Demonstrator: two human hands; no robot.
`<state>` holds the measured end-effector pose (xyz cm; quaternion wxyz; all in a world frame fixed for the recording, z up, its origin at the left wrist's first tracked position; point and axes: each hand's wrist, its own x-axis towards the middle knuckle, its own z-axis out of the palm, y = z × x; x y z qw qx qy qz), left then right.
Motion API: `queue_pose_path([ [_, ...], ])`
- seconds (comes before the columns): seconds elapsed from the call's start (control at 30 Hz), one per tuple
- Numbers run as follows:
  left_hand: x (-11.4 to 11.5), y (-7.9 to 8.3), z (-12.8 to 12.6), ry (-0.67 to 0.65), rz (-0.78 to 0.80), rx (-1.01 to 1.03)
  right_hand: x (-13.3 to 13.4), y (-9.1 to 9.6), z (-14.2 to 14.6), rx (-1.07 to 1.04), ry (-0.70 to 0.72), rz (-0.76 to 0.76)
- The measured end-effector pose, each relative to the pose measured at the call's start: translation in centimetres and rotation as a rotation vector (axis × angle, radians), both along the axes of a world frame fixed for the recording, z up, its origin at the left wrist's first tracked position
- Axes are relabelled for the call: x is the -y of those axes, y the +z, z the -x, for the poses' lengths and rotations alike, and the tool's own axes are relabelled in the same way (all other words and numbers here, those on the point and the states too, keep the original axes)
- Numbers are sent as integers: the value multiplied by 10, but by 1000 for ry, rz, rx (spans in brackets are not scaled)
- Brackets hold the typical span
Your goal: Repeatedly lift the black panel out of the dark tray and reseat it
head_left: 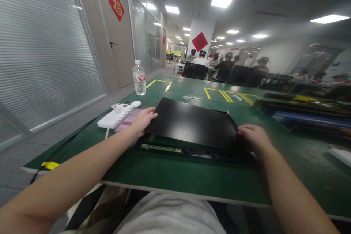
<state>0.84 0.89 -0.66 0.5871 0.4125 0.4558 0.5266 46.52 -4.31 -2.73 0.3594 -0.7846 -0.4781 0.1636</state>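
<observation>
Gripping one black panel (192,122): left hand (142,120), right hand (253,135).

A red diamond-shaped paper sign (116,6) on the beige door, upper left, reads "福". A second red diamond sign (199,41) on the white pillar, upper centre, is unreadable.

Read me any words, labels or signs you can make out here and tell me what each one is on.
"福": red diamond sign on the door.
Red diamond sign on the pillar: too blurred to read.
Water bottle label: too small to read.
White box beside the left hand: blurred out.
Black panel: no text visible.
</observation>
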Motion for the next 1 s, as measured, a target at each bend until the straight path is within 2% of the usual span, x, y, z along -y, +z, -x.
queue_pose_path([
  [0.2, -2, -1, 2, -11, -5, 0, 0, -1, 1, -6, -8, -15],
  [0.53, -7, -7, 7, -27, -14, -30, 5, 9, 7, 26, -27, 41],
  [1.0, -2, -3, 4, -6, -9, -73, 4, 7, 6, 16, -13, 7],
])
